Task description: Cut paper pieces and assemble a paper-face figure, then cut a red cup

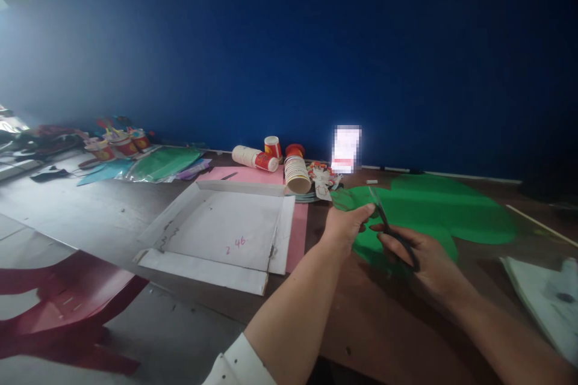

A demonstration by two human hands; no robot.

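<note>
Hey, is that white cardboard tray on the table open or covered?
Open. Nothing covers the white cardboard tray: its inner bottom shows, with handwritten numbers on it.

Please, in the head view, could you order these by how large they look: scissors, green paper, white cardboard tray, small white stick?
1. White cardboard tray and green paper: too alike to rank
2. Scissors, partly covered by the right hand
3. Small white stick

Dim overall; hazy pale light comes from the left, fading across the blue wall [289,42]. A pixelated white rectangle [347,149] glares. The scissors [385,221] look soft; wide-angle distortion stretches the edges.
</note>
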